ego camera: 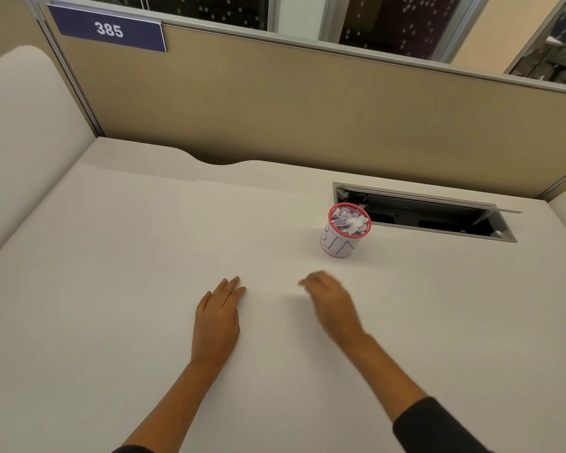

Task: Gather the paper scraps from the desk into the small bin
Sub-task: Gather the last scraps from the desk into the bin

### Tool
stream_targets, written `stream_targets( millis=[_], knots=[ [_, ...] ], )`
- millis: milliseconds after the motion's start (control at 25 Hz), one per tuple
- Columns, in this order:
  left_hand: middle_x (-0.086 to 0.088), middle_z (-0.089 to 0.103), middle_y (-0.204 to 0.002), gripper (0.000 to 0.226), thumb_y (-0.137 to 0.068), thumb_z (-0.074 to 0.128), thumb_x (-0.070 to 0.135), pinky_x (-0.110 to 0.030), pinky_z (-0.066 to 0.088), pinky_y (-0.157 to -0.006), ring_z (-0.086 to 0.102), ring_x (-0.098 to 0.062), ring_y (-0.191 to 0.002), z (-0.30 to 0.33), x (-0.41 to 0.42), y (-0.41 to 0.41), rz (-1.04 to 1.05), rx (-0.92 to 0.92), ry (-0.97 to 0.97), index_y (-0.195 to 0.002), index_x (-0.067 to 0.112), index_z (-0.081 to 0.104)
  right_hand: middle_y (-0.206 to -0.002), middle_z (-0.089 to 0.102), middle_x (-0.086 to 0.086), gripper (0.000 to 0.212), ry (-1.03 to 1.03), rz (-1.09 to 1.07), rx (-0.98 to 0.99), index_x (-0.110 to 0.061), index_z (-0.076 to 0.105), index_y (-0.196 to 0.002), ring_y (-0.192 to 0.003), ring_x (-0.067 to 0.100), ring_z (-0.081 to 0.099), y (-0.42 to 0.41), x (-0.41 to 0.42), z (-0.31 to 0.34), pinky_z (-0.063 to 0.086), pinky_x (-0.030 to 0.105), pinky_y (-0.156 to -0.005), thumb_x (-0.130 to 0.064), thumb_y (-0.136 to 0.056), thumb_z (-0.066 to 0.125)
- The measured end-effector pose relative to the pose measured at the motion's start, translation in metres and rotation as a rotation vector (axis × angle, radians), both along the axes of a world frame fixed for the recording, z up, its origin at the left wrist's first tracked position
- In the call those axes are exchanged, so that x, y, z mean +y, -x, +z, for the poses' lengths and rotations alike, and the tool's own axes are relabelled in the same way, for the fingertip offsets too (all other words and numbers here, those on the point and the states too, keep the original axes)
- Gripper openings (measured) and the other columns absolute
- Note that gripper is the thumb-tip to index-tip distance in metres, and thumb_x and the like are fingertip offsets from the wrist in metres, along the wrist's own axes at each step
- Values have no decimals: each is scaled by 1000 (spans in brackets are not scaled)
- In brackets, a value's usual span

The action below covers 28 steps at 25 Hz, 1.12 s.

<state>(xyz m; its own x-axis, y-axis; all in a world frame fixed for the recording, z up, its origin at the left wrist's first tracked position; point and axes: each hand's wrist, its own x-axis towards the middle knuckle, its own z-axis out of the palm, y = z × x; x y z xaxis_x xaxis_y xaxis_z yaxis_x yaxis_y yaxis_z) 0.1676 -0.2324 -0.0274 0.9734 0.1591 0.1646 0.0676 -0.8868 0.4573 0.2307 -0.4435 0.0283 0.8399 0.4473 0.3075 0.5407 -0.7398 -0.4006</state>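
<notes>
A small bin (340,246) with a pink rim and a white paper label stands upright on the white desk (128,256), right of centre. White paper scraps (348,220) fill it to the rim. My left hand (218,317) lies flat on the desk with straight fingers, well to the left of the bin and nearer to me. My right hand (330,302) hovers just in front of the bin, blurred, its fingers loosely bent and nothing visible in them. No loose scrap shows on the desk surface.
An open cable hatch (438,217) is sunk into the desk right behind the bin. A tan partition (307,109) with a "385" sign (110,29) closes the back. A white side panel (23,142) stands at the left.
</notes>
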Motion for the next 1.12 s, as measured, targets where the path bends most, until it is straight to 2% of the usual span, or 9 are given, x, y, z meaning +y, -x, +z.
stream_targets(
  millis=[120, 240, 360, 480, 600, 840, 960, 1120],
  knots=[
    [-5, 55, -136, 47, -80, 53, -12, -45, 35, -105, 47, -26, -129, -1, 0, -1, 3, 5, 7, -120, 12, 61, -91, 65, 17, 15, -227, -278, -114, -1, 66, -92, -84, 27, 59, -63, -24, 46, 43, 28, -75, 7, -83, 58],
    [-4, 54, -136, 47, -80, 53, -11, -44, 34, -106, 46, -25, -130, -1, 0, -1, 4, 10, 7, -120, 13, 61, -91, 68, 13, 15, -298, -404, -109, -4, 65, -95, -83, 28, 63, -117, -45, 80, 49, 33, -76, 1, -84, 56],
    [-4, 54, -137, 48, -80, 53, -11, -44, 33, -106, 46, -25, -130, -1, 0, -2, 8, 12, 17, -120, 13, 61, -92, 71, 15, 16, -176, -405, 49, -4, 66, -99, -86, 27, 66, -147, -46, 90, 50, 29, -79, -3, -85, 59],
    [-4, 54, -136, 49, -78, 54, -12, -44, 33, -106, 46, -25, -130, -1, 0, -1, 7, 9, 22, -120, 13, 61, -100, 71, 16, 18, -17, -333, 217, -3, 69, -103, -94, 28, 65, -158, -45, 90, 50, 32, -86, -6, -87, 61],
    [-4, 54, -136, 48, -79, 54, -12, -44, 34, -106, 46, -25, -130, -2, 0, -2, 4, 11, 20, -120, 13, 61, -99, 72, 15, 16, -90, -378, 145, -3, 71, -98, -91, 25, 66, -160, -53, 97, 46, 24, -84, -6, -86, 61],
    [-4, 54, -136, 48, -79, 54, -12, -44, 33, -106, 46, -25, -130, -4, 0, -2, 6, 3, 18, -120, 13, 61, -97, 73, 16, 17, -158, -434, 86, -2, 72, -97, -88, 27, 66, -136, -63, 96, 48, 25, -81, -6, -88, 59],
    [-5, 55, -135, 48, -79, 54, -12, -44, 34, -105, 47, -26, -129, -4, 0, -2, 7, 3, 17, -119, 13, 61, -103, 71, 14, 18, -123, -423, 144, -6, 71, -102, -93, 26, 66, -121, -58, 84, 50, 27, -82, -11, -87, 61],
    [-5, 55, -136, 48, -80, 53, -12, -44, 33, -105, 47, -26, -129, -3, 0, -2, 8, 8, 25, -120, 12, 61, -118, 64, 12, 36, -11, -458, 267, -12, 65, -116, -106, 28, 60, -126, -44, 80, 50, 35, -87, -31, -85, 65]
  ],
)
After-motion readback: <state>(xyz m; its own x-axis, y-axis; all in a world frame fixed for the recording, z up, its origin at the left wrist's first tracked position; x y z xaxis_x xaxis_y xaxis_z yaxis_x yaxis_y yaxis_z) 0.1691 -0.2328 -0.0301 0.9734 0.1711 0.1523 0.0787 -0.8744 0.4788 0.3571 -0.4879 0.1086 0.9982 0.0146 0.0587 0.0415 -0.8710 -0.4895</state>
